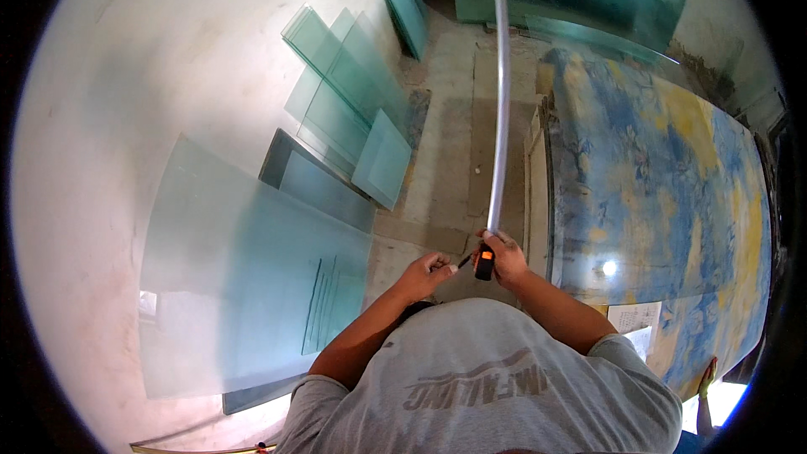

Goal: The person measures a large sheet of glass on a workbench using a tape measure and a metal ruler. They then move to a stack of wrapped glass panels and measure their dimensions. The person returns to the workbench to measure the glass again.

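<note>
My right hand (504, 257) is closed around the near end of a long silver metal bar (502, 101), which runs away from me to the top of the view. In the same hand is a small black and orange tool (485, 262) that looks like a tape measure. My left hand (426, 276) is just left of it, thumb and fingers pinched on a thin dark pen-like thing (463, 261) that points toward the right hand. Both hands are in front of my grey shirt.
Large glass sheets (252, 261) lean on the left wall, with smaller glass panes (382, 160) farther along. More glass (572, 0) stands at the back. To the right is a table with a blue and yellow cover (656, 176), papers (635, 317) at its near edge. Another person's hand (708, 377) shows lower right.
</note>
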`<action>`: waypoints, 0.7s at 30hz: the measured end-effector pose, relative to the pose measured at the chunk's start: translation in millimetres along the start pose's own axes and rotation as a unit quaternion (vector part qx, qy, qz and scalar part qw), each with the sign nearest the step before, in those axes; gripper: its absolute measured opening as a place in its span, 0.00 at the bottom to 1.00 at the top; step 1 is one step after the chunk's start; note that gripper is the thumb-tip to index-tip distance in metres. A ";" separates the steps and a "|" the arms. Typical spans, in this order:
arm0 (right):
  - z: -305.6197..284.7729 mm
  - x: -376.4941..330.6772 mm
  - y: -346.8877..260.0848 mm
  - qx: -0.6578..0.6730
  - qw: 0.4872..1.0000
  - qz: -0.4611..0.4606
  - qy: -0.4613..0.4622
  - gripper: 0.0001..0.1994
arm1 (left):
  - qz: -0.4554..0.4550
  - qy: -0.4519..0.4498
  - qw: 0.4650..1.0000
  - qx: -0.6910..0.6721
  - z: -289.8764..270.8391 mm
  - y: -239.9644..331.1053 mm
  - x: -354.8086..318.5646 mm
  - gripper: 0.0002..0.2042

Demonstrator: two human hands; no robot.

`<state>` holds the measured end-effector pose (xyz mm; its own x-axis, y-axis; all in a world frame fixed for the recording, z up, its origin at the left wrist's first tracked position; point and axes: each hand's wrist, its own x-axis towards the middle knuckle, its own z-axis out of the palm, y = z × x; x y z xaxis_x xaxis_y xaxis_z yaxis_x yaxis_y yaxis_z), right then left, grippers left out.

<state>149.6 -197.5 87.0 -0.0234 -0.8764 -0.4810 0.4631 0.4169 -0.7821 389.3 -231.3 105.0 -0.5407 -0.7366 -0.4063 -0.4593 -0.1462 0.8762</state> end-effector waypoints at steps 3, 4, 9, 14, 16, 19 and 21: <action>23.6 16.0 4.8 -0.017 1.000 -0.013 -0.019 0.17 | -0.015 -0.016 0.998 -0.067 -1.7 -8.0 14.1 0.24; 31.7 21.1 4.2 -0.006 0.999 -0.015 -0.028 0.17 | -0.027 -0.031 0.995 -0.095 -5.9 -7.3 16.5 0.24; 69.4 66.5 7.8 -0.067 0.997 -0.038 -0.017 0.16 | -0.074 -0.112 0.963 -0.235 -52.9 -33.5 44.2 0.29; 131.6 91.6 -27.2 -0.104 0.990 -0.069 -0.063 0.14 | 0.088 -0.082 0.939 -0.321 -108.0 0.8 62.8 0.31; 153.2 106.4 -22.6 -0.079 0.992 -0.059 -0.076 0.14 | 0.101 -0.002 0.956 -0.277 -123.2 -11.4 72.5 0.26; 158.0 134.2 5.2 -0.105 0.988 -0.085 -0.077 0.15 | 0.053 -0.046 0.974 -0.216 -158.5 -30.4 81.6 0.21; 143.9 153.3 28.1 -0.163 0.981 -0.075 -0.070 0.15 | 0.017 -0.080 0.981 -0.174 -174.3 -35.8 84.1 0.19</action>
<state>286.5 -354.7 48.2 0.0635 -0.9489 -0.3092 0.1561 0.3155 -0.9360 483.1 -403.1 84.7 -0.6684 -0.6356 -0.3864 -0.1853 -0.3608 0.9140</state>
